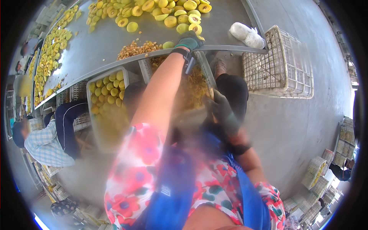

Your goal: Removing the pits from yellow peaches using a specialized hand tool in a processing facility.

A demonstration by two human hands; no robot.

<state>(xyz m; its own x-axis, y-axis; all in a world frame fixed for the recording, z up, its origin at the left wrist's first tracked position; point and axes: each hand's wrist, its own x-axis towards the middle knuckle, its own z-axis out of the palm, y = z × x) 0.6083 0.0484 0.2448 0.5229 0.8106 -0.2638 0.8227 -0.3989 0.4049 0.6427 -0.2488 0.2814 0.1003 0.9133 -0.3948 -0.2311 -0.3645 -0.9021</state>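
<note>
My left hand (189, 40), in a green glove, reaches over the near edge of the metal table (153, 32). Its fingers are curled on a yellow peach half (201, 38). Just beyond lie many halved yellow-green peaches (182, 20), some showing reddish centres. A whole greenish peach (168, 45) and a heap of brown pits (140, 49) are to its left. Lower down, my right hand (223, 110), in a dark glove, is closed around a small tan thing whose kind I cannot make out. It is beside a crate of brown-yellow scraps (190, 90), partly hidden by my left arm.
A pale crate of whole peaches (109, 90) stands left of my legs. To the right, an off-white plastic crate (285, 63) rests on the floor below a white plastic bundle (247, 35) at the table corner. A co-worker in a checked shirt (48, 142) sits at far left.
</note>
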